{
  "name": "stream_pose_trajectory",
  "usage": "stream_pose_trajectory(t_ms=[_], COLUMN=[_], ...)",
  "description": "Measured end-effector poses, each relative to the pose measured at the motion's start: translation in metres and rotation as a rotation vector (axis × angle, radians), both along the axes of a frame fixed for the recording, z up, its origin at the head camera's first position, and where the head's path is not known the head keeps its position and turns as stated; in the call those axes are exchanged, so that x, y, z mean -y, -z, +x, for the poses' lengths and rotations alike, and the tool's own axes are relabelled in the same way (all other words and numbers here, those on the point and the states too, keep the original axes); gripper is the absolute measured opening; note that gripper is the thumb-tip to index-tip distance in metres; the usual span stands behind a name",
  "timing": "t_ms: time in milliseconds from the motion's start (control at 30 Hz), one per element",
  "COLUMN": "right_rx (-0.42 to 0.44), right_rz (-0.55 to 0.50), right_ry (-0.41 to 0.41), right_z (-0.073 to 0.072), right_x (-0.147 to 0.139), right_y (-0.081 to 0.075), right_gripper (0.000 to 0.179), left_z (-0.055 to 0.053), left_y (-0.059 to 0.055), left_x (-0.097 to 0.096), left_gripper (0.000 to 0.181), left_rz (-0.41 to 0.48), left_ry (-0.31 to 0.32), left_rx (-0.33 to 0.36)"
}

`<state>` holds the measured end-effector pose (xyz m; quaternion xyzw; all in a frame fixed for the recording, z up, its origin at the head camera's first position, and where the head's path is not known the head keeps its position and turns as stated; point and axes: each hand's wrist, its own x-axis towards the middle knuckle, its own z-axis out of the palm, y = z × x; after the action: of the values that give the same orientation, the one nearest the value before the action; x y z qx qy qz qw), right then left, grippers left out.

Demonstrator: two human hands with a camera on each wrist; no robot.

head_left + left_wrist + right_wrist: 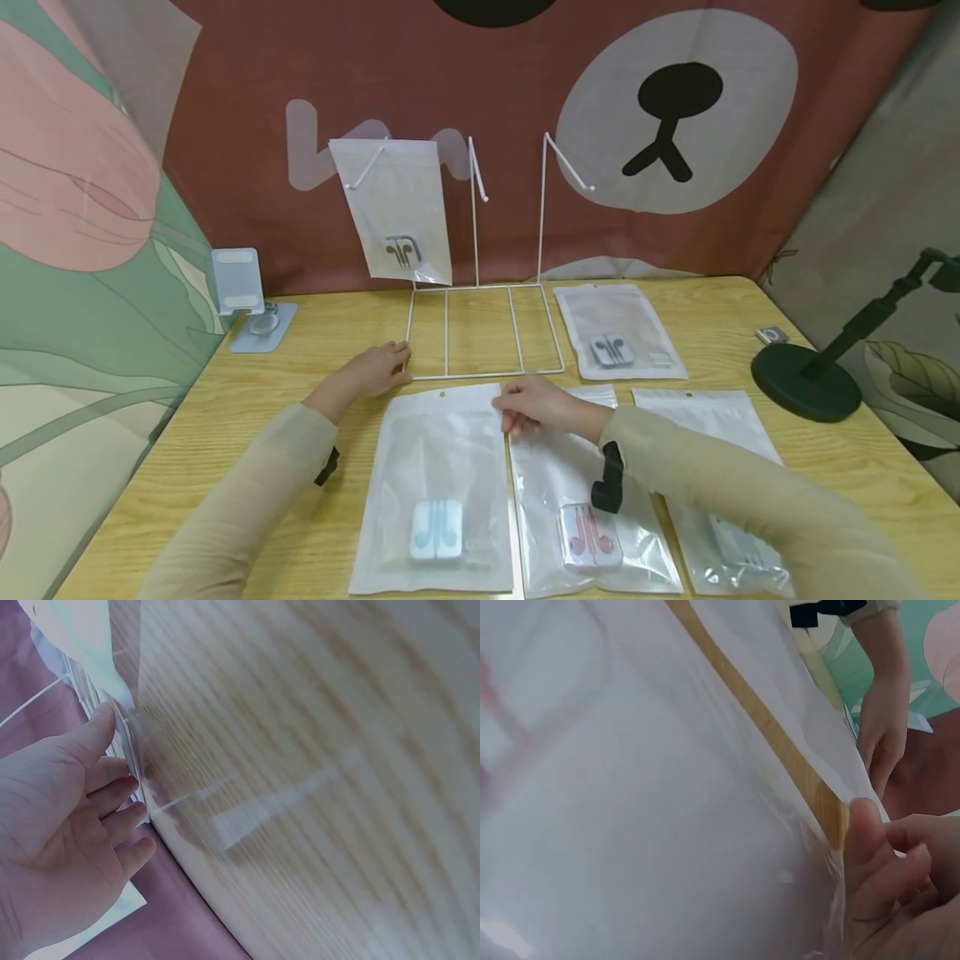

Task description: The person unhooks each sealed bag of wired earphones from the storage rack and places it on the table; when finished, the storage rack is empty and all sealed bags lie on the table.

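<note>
The blue-earphone bag [438, 471] lies on the desk [315, 533] just before the white rack [446, 333], long axis towards it; the nearer right hand [540, 403] seemingly pinches its top right corner, the left hand [372, 372] grips the rack.

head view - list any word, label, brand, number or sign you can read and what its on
No text reads clearly.
Brown backdrop: pale letter-like shapes, partly hidden by the hanging bag; no word can be made out.
Front left bag: faint small mark beside the blue earphones, too small to read.
Bag right of the wire rack: faint mark near its lower right corner, too small to read.
</note>
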<state>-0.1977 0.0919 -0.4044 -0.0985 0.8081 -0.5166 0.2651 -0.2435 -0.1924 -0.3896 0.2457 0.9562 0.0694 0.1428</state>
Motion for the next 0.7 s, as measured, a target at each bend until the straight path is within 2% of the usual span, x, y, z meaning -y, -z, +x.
stream_pose_trajectory(t_ms=[167,300,500,700], right_rx=[-0.077,-0.098,-0.116,-0.104], right_rz=[0.101,0.152,0.169,0.14], right_ry=[-0.055,-0.068,-0.078,-0.019], right_z=[-0.011,-0.015,-0.023,-0.038], right_x=[-0.001,-0.001,-0.007,-0.018], right_y=[-0.004,-0.005,-0.007,-0.017], right_gripper=[0.023,0.021,0.019,0.016], left_z=[-0.001,-0.001,-0.001,-0.001], left_y=[0.0,0.0,0.001,0.002], left_x=[0.0,0.0,-0.001,0.0], left_gripper=[0.057,0.057,0.058,0.058], left_rz=[-0.004,-0.001,-0.003,0.002], left_ry=[0.004,-0.004,-0.005,-0.01], left_rx=[-0.005,0.003,0.003,0.002])
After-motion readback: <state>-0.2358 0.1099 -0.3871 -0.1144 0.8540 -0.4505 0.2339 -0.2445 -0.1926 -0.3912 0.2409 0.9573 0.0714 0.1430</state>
